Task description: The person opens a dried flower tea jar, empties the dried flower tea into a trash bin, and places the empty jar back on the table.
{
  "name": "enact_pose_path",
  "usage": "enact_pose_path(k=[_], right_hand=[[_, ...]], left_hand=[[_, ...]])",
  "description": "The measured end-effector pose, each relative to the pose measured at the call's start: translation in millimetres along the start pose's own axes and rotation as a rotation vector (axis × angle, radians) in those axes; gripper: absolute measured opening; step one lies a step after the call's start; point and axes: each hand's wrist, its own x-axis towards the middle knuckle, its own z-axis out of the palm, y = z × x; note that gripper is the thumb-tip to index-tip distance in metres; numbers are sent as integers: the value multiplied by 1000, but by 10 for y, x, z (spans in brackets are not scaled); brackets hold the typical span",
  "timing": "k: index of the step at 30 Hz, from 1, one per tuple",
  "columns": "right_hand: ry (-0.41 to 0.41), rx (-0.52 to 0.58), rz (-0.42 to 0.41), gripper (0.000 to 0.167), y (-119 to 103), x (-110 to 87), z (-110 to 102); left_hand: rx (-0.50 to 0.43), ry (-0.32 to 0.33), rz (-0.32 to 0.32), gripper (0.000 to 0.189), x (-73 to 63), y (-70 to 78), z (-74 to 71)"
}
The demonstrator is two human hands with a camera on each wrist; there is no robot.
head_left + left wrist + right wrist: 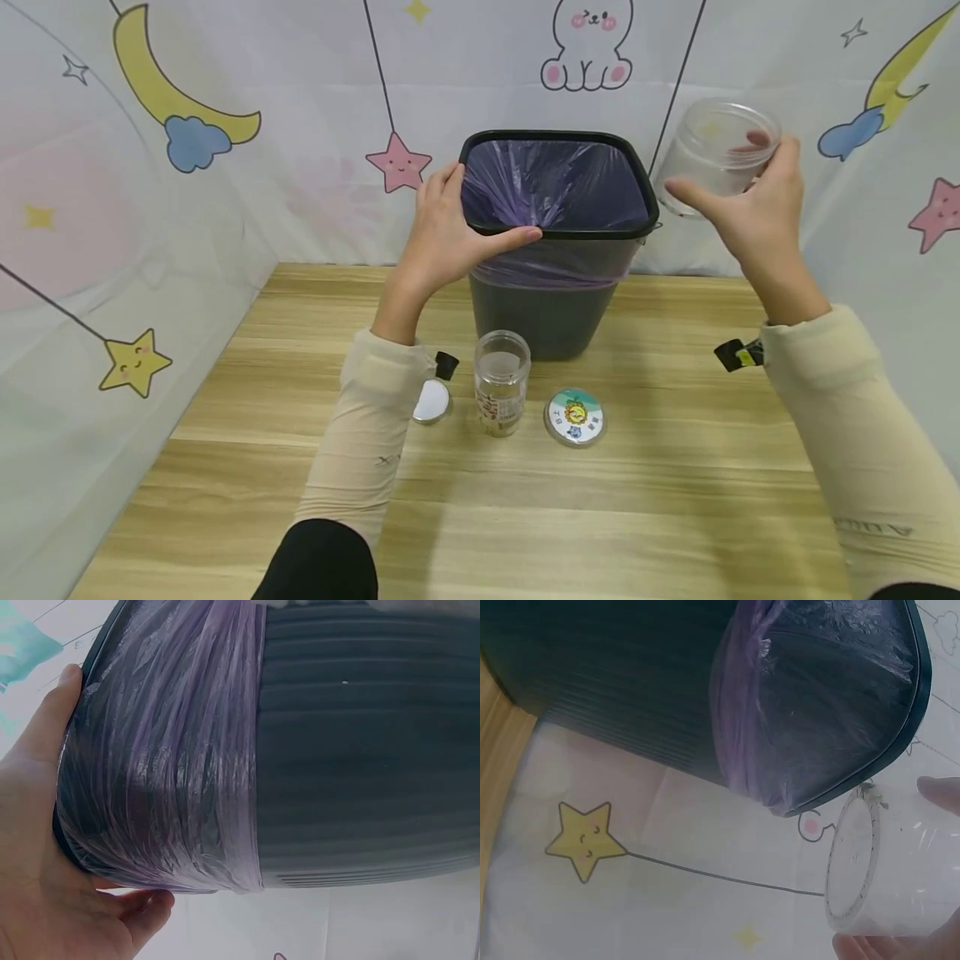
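Observation:
A dark trash bin (540,321) stands upright, lined with a thin purple bag (525,179) folded over its black rim. My left hand (446,237) grips the rim at the front left corner, thumb along the front edge; in the left wrist view its other fingers (154,915) curl round the bin's side. Beside the bin's right rim, raised off the table, my right hand (765,200) holds a clear plastic jar (705,171) between thumb and fingers. This jar has no lid on and tilts slightly. The right wrist view shows its round base (851,859) near the bin.
A second clear jar (501,387), narrower and lidless, stands in front of the bin. Right of it lies a round lid (575,417) with a printed picture; left of it a white lid (431,402) is partly behind my left sleeve. A printed cloth (322,108) hangs behind the wooden table (525,525).

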Motion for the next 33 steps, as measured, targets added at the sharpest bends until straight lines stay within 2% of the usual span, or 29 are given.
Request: enact_pose_path(k=[7,18,24,27,33], right_hand=[[-30,48,57,86,99,-114,-69],[-134,-17,33,89,378,-449,-80],[-226,-70,40,91,641,-765,29],[-281,-63,40,91,772,-938,115],[-390,5,54,95,1032,-1207,271]], left_hand=[[-12,-11,-7,132,6,-8,-3],[-38,33,-4,134,-24,-80,-17],[42,48,-12,139,-63,-140,-53],[54,65,-2,132,-101,-200,-62],[6,108,36,104,-198,-361,-54]])
